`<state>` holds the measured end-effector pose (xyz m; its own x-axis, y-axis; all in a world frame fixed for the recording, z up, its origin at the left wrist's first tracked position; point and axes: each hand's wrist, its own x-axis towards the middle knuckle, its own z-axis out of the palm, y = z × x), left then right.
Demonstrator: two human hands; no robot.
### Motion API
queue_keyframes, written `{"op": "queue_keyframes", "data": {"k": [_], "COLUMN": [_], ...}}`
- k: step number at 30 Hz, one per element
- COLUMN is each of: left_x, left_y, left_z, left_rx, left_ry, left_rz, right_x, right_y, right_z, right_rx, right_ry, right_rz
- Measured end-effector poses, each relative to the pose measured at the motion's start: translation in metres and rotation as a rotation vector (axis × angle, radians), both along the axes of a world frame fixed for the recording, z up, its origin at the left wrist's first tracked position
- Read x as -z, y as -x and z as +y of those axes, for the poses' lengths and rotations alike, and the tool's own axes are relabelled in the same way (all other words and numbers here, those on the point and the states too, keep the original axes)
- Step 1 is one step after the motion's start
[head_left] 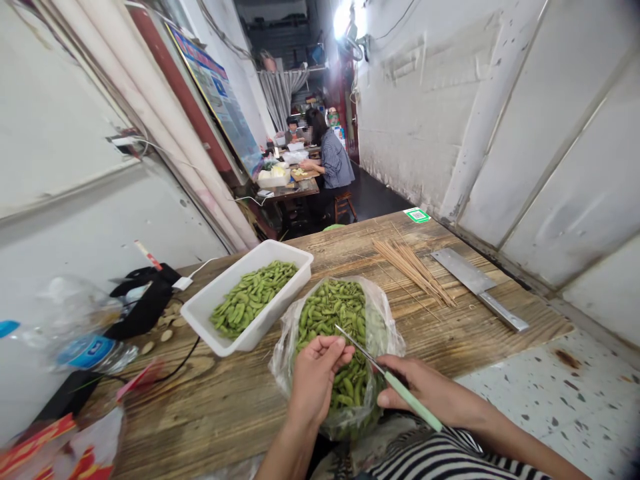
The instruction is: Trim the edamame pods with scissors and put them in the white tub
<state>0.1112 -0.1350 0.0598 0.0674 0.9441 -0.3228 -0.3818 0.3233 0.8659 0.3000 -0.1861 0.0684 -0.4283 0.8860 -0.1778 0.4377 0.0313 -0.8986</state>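
My right hand [425, 387] is closed around scissors [410, 401] with a pale green handle, their metal blades pointing up and left. Beside the blade tips, my left hand [316, 375] has its thumb and fingers pinched together; whatever lies between them is too hidden to name. Both hands are over a clear plastic bag [393, 333] that stands open at the table's near edge, full of green soybean pods [333, 310]. To its left, a white plastic tub [200, 317] holds more green pods [255, 293], lying in a heap.
Bamboo skewers [413, 270] and a cleaver [463, 270] lie on the wooden table [225, 413] at right. Water bottle [95, 352], black cable and red-and-white packaging [75, 450] are at left. A green QR card [417, 215] marks the far corner. Two people sit at a farther table.
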Motion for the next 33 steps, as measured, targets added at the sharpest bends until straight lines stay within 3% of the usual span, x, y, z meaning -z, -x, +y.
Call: {"op": "queue_keyframes", "data": {"k": [7,10,12,16,17,19,21,23,24,25,27,30,33], "left_x": [0.004,0.002,-0.006,-0.031,-0.036,-0.043,-0.041,-0.032,-0.026,-0.02,-0.01,-0.002,0.0], "left_y": [-0.002,0.005,0.02,0.081,0.096,0.119,0.123,0.107,0.095,0.083,0.06,0.045,0.047], "left_z": [-0.003,0.001,0.01,0.049,0.058,0.071,0.07,0.057,0.047,0.037,0.021,0.012,0.017], "left_rx": [0.002,-0.025,-0.138,-0.632,-0.687,-0.602,-0.435,-0.159,0.047,0.227,0.419,0.523,0.55], "left_ry": [0.009,-0.067,-0.194,-0.588,-0.609,-0.655,-0.766,-0.882,-0.895,-0.87,-0.783,-0.685,-0.637], "left_rz": [-0.003,0.109,0.285,0.901,0.975,1.153,1.351,1.522,1.556,1.592,1.682,1.776,1.75], "right_x": [0.003,0.004,0.004,0.007,0.009,0.012,0.014,0.016,0.016,0.017,0.018,0.019,0.019], "right_y": [0.004,0.004,0.003,-0.001,-0.002,-0.003,-0.003,-0.003,-0.003,-0.003,-0.004,-0.004,-0.004], "right_z": [-0.001,-0.001,-0.001,-0.001,-0.001,0.0,0.0,0.001,0.002,0.002,0.003,0.004,0.003], "right_rx": [0.029,0.045,0.061,0.086,0.087,0.088,0.091,0.097,0.098,0.098,0.097,0.092,0.089], "right_ry": [0.013,0.046,0.047,-0.001,-0.011,-0.024,-0.027,-0.03,-0.031,-0.031,-0.025,-0.004,0.004], "right_rz": [0.065,0.096,0.091,0.054,0.049,0.044,0.045,0.048,0.046,0.044,0.045,0.044,0.028]}}
